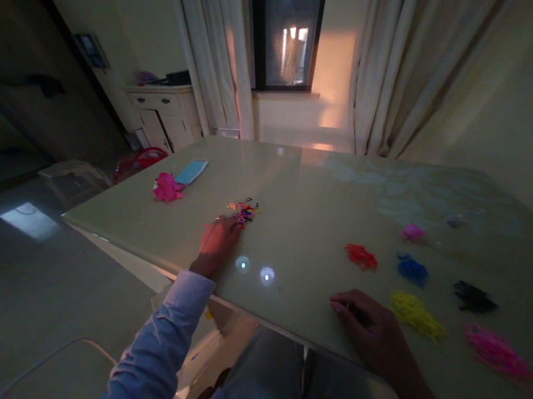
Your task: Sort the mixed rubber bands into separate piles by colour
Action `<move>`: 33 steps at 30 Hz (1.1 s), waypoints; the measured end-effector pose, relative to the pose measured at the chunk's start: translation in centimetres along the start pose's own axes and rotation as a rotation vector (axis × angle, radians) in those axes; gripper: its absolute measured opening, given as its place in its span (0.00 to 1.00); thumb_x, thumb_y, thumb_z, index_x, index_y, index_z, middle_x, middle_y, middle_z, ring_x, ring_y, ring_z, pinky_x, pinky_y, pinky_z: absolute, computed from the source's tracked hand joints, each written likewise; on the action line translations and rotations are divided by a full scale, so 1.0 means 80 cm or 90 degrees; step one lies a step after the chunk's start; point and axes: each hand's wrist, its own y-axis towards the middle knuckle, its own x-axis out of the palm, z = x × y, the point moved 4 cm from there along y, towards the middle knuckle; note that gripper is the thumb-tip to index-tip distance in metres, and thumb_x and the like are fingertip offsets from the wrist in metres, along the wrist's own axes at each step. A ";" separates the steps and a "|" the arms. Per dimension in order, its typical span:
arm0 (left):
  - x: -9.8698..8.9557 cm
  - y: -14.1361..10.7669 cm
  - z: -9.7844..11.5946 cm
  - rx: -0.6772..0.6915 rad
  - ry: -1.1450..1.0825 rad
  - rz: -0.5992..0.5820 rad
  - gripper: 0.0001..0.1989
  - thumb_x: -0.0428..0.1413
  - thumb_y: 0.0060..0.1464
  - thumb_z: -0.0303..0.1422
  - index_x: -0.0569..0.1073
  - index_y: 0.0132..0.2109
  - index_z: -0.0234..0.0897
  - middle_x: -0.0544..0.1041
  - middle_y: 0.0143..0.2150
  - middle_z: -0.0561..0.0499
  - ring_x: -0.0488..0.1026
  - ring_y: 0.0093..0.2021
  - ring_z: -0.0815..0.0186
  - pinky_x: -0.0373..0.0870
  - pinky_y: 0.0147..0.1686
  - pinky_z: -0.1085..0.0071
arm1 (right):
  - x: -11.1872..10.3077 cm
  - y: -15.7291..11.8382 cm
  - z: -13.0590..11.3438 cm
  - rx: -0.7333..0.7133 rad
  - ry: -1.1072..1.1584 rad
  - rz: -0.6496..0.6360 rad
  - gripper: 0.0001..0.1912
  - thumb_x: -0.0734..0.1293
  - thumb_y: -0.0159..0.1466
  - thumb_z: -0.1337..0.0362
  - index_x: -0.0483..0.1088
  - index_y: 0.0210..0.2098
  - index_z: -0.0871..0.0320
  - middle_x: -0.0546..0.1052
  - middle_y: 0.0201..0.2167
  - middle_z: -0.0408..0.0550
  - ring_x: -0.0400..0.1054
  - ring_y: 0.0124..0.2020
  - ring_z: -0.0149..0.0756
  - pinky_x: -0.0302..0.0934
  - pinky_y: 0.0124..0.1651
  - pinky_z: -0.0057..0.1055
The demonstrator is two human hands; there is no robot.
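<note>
At the near left of the table, my left hand (219, 239) reaches into a mixed heap of small coloured rubber bands (247, 211). Its fingers stretch out onto the heap's edge, and their tips are partly hidden. My right hand (370, 323) rests near the table's front edge, thumb and fingers curled together; anything between them is too small to make out. Beside it lie single-colour piles: yellow bands (416, 316), red bands (361, 256), blue bands (412, 269), black bands (474, 297) and pink bands (497, 350).
Farther right are a small pink pile (412, 232) and a greyish little heap (455, 221). A crumpled pink wrapper (167, 187) lies against a light-blue flat object (192, 171) at the far left of the glossy table (300, 221). A stool (73, 176) stands beyond the left edge.
</note>
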 end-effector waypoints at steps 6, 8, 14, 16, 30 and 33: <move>-0.007 -0.001 0.003 -0.015 -0.031 0.063 0.17 0.49 0.61 0.39 0.81 0.42 0.38 0.78 0.41 0.43 0.73 0.40 0.59 0.68 0.40 0.69 | 0.000 0.001 -0.004 0.003 0.018 0.001 0.13 0.65 0.66 0.55 0.77 0.33 0.55 0.78 0.28 0.47 0.72 0.28 0.36 0.65 0.31 0.27; -0.013 -0.003 0.004 -0.025 -0.111 0.112 0.16 0.51 0.59 0.39 0.80 0.39 0.36 0.78 0.39 0.43 0.72 0.39 0.60 0.67 0.38 0.69 | 0.001 0.000 -0.004 0.005 0.022 0.000 0.13 0.65 0.66 0.55 0.77 0.33 0.55 0.78 0.28 0.47 0.72 0.27 0.36 0.65 0.31 0.27; -0.013 -0.033 0.019 -0.225 -0.732 0.083 0.16 0.60 0.47 0.44 0.74 0.34 0.34 0.68 0.24 0.55 0.59 0.19 0.75 0.53 0.19 0.76 | 0.002 -0.002 -0.004 0.011 0.040 0.006 0.14 0.65 0.66 0.55 0.77 0.34 0.56 0.79 0.29 0.49 0.72 0.29 0.37 0.66 0.31 0.28; -0.012 -0.050 0.038 -0.242 -0.823 0.036 0.17 0.61 0.44 0.44 0.74 0.34 0.33 0.66 0.25 0.57 0.57 0.19 0.77 0.51 0.18 0.77 | 0.003 -0.002 -0.004 0.010 0.043 0.008 0.13 0.64 0.66 0.55 0.77 0.34 0.56 0.79 0.29 0.49 0.73 0.30 0.37 0.66 0.33 0.28; 0.010 -0.088 0.177 -0.162 -0.912 -0.237 0.10 0.61 0.47 0.37 0.74 0.31 0.34 0.66 0.23 0.57 0.56 0.19 0.77 0.51 0.19 0.77 | 0.006 -0.004 -0.010 -0.014 0.036 0.008 0.08 0.64 0.65 0.64 0.76 0.34 0.57 0.78 0.29 0.45 0.69 0.28 0.32 0.61 0.33 0.27; 0.026 -0.081 0.223 -0.115 -0.881 -0.304 0.09 0.60 0.46 0.36 0.75 0.31 0.33 0.63 0.19 0.58 0.54 0.18 0.77 0.49 0.18 0.77 | 0.007 -0.004 -0.011 -0.002 0.030 0.006 0.07 0.65 0.64 0.66 0.77 0.36 0.57 0.78 0.30 0.45 0.68 0.28 0.31 0.61 0.33 0.26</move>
